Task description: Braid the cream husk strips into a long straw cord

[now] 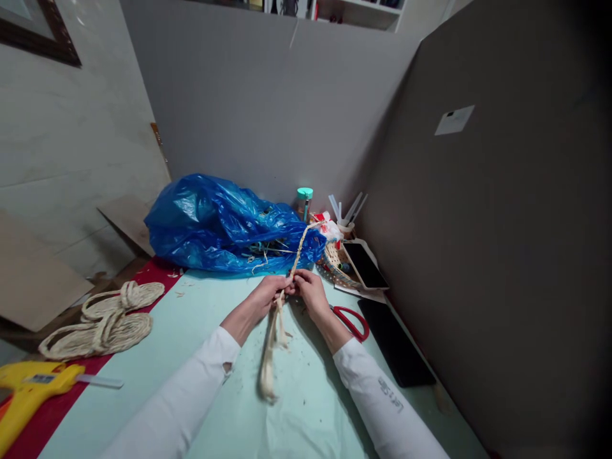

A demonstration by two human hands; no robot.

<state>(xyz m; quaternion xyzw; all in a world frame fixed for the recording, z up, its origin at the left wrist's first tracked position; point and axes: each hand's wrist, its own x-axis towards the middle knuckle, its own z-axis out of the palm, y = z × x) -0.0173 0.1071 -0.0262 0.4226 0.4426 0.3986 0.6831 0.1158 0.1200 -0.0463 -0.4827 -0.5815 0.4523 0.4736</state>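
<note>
L hand [268, 294]: fingers closed, pinching braided cord [299, 248] at its lower part. R hand [310, 290]: fingertips closed on same cord, just beside L hand; exact finger placement partly hidden. Both hands positioned over mid tabletop [191, 357]. Cord runs from hands twd far edge, its upper end overlapping the bag in view; contact there cannot be told. Loose strands [268, 363] extend from below hands twd near edge; lower tips blurred. White sleeves on both forearms, dark lettering on R one.

Adj. to R wrist: scissors [352, 323] w/ red handles, partly hidden by R hand. Btwn scissors and R edge: black flat panel [396, 343], lying lengthwise along that edge. Twd far R corner: phone [366, 266], tilted, nr woven basket [332, 256]; behind these, cup [345, 226] w/ pale sticks upright and angled. Nr far edge: jar [305, 197] w/ teal lid; blue plastic bag [215, 223], crumpled, covering most of far L portion. Along L edge, on red strip [71, 408]: two woven sandals [102, 335] side by side. Nr L corner: yellow glue gun [38, 382], clear stick protruding, nozzle side twd tabletop centre
</note>
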